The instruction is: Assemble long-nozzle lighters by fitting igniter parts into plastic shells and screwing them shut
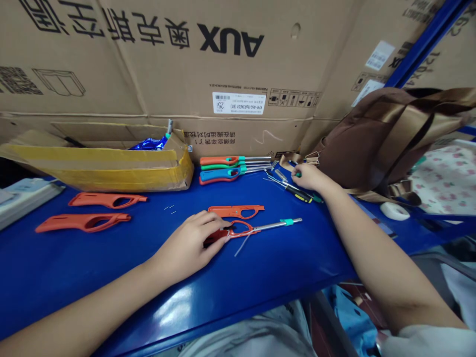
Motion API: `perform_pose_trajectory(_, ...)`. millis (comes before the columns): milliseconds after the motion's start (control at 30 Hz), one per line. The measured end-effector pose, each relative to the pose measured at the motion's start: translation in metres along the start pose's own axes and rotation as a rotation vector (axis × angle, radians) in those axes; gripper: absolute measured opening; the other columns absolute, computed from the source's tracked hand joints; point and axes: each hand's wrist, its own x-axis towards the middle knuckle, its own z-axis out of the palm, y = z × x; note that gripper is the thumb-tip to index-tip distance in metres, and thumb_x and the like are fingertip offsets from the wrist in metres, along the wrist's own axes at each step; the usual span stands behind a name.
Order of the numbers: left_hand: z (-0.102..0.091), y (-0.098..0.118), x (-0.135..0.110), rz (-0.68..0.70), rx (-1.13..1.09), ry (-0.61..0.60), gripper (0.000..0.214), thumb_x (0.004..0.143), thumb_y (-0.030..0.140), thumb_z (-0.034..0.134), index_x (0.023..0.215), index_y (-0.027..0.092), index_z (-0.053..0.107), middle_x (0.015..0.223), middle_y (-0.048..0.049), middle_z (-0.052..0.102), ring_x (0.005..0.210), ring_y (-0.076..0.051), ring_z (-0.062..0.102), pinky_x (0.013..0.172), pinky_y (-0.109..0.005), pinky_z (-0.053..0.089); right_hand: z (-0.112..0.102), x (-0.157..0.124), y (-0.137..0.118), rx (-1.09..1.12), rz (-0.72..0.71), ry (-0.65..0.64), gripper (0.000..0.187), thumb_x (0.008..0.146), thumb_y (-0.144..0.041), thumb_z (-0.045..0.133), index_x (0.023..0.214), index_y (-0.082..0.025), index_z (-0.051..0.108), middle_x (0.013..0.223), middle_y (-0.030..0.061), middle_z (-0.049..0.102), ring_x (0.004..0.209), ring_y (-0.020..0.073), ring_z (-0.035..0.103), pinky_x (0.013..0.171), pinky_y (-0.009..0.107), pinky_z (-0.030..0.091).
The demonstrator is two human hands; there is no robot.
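My left hand is closed around the rear of an opened orange gas lighter lying on the blue table. Its metal tube, with a turquoise collar, points right, and a thin pale tube sticks out below the trigger loop. Just behind it lies a loose orange half-shell. My right hand is at the tools on the right, fingers pinched together; something small and green shows at the fingertips, too little to name. Below that hand lies a screwdriver with a black and yellow handle.
Several assembled lighters lie side by side at the back. Two orange half-shells and tiny metal pins are on the left. A cardboard box with yellow tape, a brown backpack and a white roll border the space.
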Motion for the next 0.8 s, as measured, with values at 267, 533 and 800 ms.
perform_pose_trajectory(267,0.001,0.000,0.000,0.004,0.005,0.004,0.025,0.100,0.028,0.057,0.121,0.022,0.069,0.111,-0.0073,0.072,0.100,-0.024,0.066,0.089,-0.040,0.054,0.000,-0.004,-0.006,0.023,-0.026,-0.003,0.027,0.098,-0.033,0.064,0.119,-0.016,0.066,0.121,0.0099,0.067,0.104,0.0212,0.067,0.090,0.041,0.057)
perform_pose_trajectory(533,-0.001,0.001,0.001,0.003,0.043,0.013,0.026,0.098,0.028,0.058,0.120,0.023,0.069,0.112,-0.0074,0.074,0.102,-0.025,0.068,0.091,-0.041,0.054,-0.008,-0.010,-0.009,0.059,0.035,0.136,0.020,0.081,-0.011,0.061,0.097,-0.018,0.071,0.107,0.0115,0.074,0.103,0.0259,0.068,0.086,0.030,0.051)
perform_pose_trajectory(800,-0.001,0.003,0.000,-0.001,0.026,0.012,0.025,0.097,0.026,0.058,0.120,0.022,0.070,0.113,-0.0076,0.074,0.103,-0.025,0.068,0.092,-0.041,0.054,-0.001,-0.004,0.003,0.032,0.115,0.059,0.014,0.081,-0.031,0.073,0.083,-0.019,0.066,0.093,0.0116,0.072,0.091,0.0278,0.068,0.076,0.035,0.052)
